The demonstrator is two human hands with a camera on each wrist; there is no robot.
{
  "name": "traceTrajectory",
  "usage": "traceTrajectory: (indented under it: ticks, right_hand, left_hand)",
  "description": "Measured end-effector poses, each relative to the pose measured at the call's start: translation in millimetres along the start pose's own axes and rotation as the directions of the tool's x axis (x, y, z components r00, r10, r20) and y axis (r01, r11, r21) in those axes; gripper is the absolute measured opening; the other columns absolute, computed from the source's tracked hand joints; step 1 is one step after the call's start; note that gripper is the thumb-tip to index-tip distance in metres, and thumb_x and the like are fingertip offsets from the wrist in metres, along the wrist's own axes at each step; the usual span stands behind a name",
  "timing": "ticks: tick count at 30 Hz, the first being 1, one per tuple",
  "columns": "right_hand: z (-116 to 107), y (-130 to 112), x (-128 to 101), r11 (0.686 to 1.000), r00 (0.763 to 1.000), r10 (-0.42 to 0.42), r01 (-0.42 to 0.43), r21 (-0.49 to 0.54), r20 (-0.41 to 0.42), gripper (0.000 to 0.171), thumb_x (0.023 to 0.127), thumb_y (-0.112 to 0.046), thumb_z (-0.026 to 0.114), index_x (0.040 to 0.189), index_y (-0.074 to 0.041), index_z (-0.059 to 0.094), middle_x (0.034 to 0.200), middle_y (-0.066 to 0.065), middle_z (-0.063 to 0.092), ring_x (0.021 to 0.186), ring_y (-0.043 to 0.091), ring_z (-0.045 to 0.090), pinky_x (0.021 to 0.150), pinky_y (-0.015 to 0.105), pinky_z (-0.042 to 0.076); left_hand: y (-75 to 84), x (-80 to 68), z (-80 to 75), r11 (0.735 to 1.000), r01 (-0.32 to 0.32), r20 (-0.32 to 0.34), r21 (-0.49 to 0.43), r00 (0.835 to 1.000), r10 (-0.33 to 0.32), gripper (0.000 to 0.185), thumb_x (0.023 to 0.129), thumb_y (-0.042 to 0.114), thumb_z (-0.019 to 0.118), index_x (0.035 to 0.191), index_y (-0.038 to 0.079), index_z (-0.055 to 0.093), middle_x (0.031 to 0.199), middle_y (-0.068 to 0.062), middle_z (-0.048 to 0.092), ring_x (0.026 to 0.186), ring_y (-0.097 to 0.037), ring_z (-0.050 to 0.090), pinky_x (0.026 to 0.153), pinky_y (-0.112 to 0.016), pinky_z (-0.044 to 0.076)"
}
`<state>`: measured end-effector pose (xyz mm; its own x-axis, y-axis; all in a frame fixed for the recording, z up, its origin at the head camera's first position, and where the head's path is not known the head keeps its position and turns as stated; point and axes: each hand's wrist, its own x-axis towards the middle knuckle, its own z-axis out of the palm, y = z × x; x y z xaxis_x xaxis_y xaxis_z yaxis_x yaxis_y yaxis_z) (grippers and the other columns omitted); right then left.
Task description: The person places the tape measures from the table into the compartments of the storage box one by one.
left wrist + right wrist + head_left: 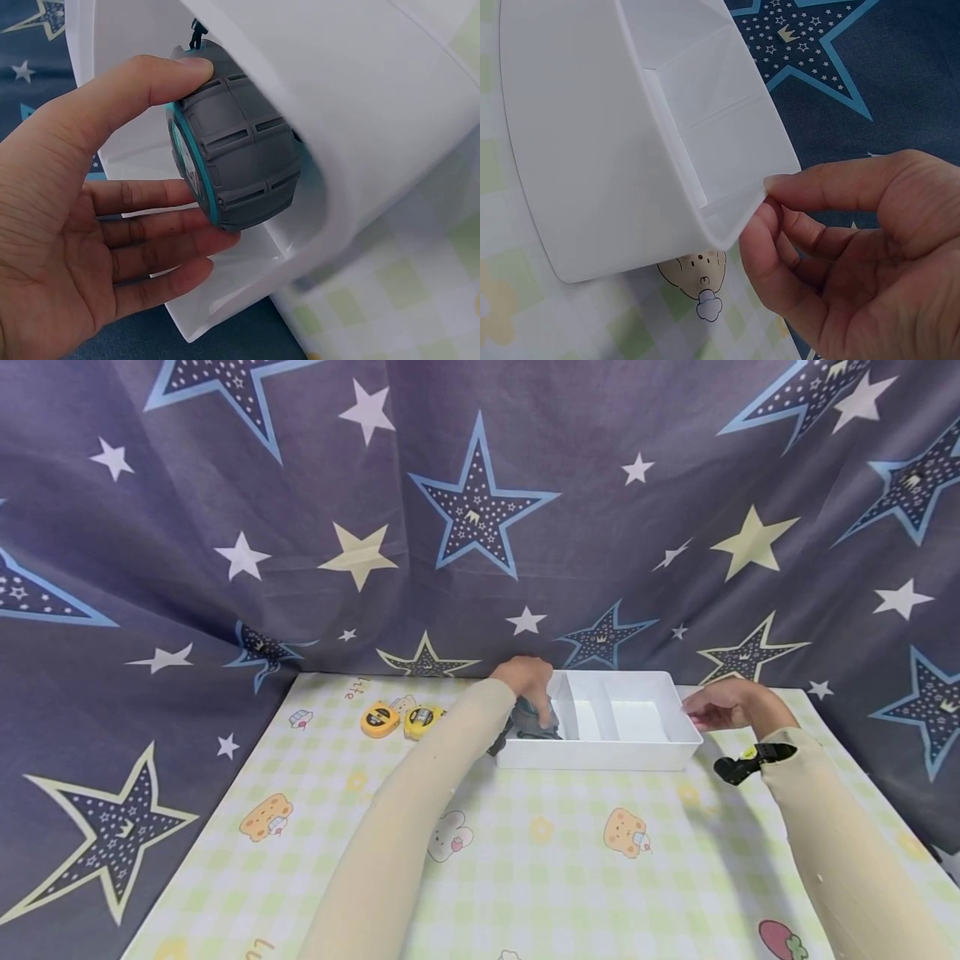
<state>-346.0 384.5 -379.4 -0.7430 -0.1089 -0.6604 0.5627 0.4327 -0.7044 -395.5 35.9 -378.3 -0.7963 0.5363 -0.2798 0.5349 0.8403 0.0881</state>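
The left hand point(82, 225) grips a grey ribbed, teal-rimmed tape measure point(236, 154); the right hand point(855, 255) pinches the white tray point(592, 150) at its corner.

table point(525, 860) under checked cartoon cloth; on it white divided tray point(600, 758), two yellow tape measures point(397, 720)

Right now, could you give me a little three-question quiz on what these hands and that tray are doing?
1. True or false: the left hand holds a grey tape measure in the tray.
2. What does the right hand touch: A the tray's edge, B a yellow tape measure?
3. How many yellow tape measures lie on the table?

Key: 1 true; 2 A; 3 two.
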Motion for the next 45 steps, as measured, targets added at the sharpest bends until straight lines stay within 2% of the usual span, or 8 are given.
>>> traceTrajectory:
  ticks: [7, 12, 21, 27, 31, 36, 39, 45]
  right_hand:
    - [1, -1, -1, 1.000, 1.000, -0.012, 0.012, -0.007, 0.003, 0.018, 0.098, -0.004, 0.059, 0.085, -0.014, 0.067, 0.074, -0.003, 0.067, 0.069, 0.005, 0.067, 0.074, 0.019, 0.059]
    - [1, 0, -1, 1.000, 1.000, -0.010, 0.010, -0.012, -0.014, 0.018, 0.098, -0.004, 0.059, 0.084, -0.013, 0.068, 0.074, -0.003, 0.067, 0.069, 0.005, 0.067, 0.075, 0.019, 0.059]
    - [2, 2, 1, 0.999, 1.000, -0.013, 0.013, -0.036, -0.003, 0.020, 0.099, -0.006, 0.058, 0.082, -0.013, 0.067, 0.072, -0.004, 0.066, 0.067, 0.004, 0.065, 0.071, 0.018, 0.058]
    - [2, 4, 1, 0.998, 1.000, -0.013, 0.011, -0.055, -0.026, 0.013, 0.098, -0.006, 0.060, 0.089, -0.012, 0.069, 0.075, -0.003, 0.066, 0.070, 0.005, 0.064, 0.072, 0.019, 0.058]
    - [3, 3, -1, 0.998, 0.999, -0.019, 0.017, -0.059, -0.034, 0.010, 0.098, -0.006, 0.060, 0.093, -0.010, 0.068, 0.075, -0.003, 0.066, 0.070, 0.006, 0.065, 0.073, 0.020, 0.058]
    - [4, 1, -2, 0.998, 1.000, -0.011, 0.010, -0.059, -0.018, 0.012, 0.098, -0.007, 0.060, 0.090, -0.011, 0.068, 0.075, -0.003, 0.066, 0.071, 0.005, 0.065, 0.074, 0.020, 0.058]
    - [5, 0, -3, 0.999, 1.000, -0.006, 0.005, -0.053, -0.021, 0.015, 0.098, -0.007, 0.060, 0.087, -0.012, 0.068, 0.075, -0.003, 0.065, 0.070, 0.005, 0.065, 0.074, 0.019, 0.058]
    - [4, 0, -5, 0.999, 1.000, -0.007, 0.006, -0.051, -0.020, 0.018, 0.098, -0.007, 0.060, 0.083, -0.013, 0.066, 0.074, -0.004, 0.064, 0.069, 0.005, 0.065, 0.074, 0.019, 0.058]
  left_hand:
    - [0.4, -12.0, -12.9, 0.997, 0.038, -0.010, -0.065, 0.999, -0.039, 0.049, 0.069, 0.035, 0.086, 0.108, 0.011, 0.068, 0.095, -0.002, 0.070, 0.082, -0.020, 0.063, 0.074, -0.032, 0.057]
    - [-0.4, -10.2, -21.5, 0.997, 0.020, 0.001, -0.069, 1.000, -0.020, 0.047, 0.073, 0.040, 0.083, 0.105, 0.012, 0.066, 0.094, -0.003, 0.069, 0.075, -0.019, 0.064, 0.065, -0.029, 0.055]
    - [0.6, -11.6, -25.0, 0.996, 0.008, 0.066, -0.083, 0.998, -0.003, 0.044, 0.075, 0.042, 0.081, 0.104, 0.012, 0.066, 0.096, -0.003, 0.071, 0.084, -0.020, 0.069, 0.070, -0.028, 0.058]
    - [-2.1, -14.9, -23.4, 0.998, -0.017, 0.058, -0.066, 0.998, 0.021, 0.036, 0.078, 0.045, 0.077, 0.095, 0.014, 0.069, 0.095, -0.005, 0.072, 0.088, -0.024, 0.072, 0.066, -0.028, 0.055]
    - [-6.4, -16.2, -22.5, 0.997, -0.049, 0.037, -0.052, 0.998, 0.051, 0.037, 0.081, 0.047, 0.075, 0.099, 0.014, 0.073, 0.096, -0.002, 0.073, 0.091, -0.025, 0.072, 0.068, -0.029, 0.054]
    - [-13.3, -19.4, -20.4, 0.995, -0.099, -0.024, -0.029, 0.995, 0.099, 0.050, 0.084, 0.051, 0.074, 0.121, 0.018, 0.072, 0.119, -0.001, 0.073, 0.106, -0.021, 0.067, 0.093, -0.036, 0.054]
    - [-16.5, -22.9, -19.5, 0.992, -0.129, -0.074, 0.001, 0.989, 0.129, 0.055, 0.085, 0.054, 0.072, 0.130, 0.021, 0.068, 0.127, 0.000, 0.069, 0.113, -0.018, 0.064, 0.101, -0.040, 0.050]
    - [-23.4, -40.8, -17.0, 0.982, -0.191, -0.177, 0.007, 0.966, 0.190, 0.057, 0.089, 0.051, 0.071, 0.137, 0.021, 0.063, 0.105, 0.001, 0.073, 0.094, -0.015, 0.066, 0.086, -0.040, 0.054]
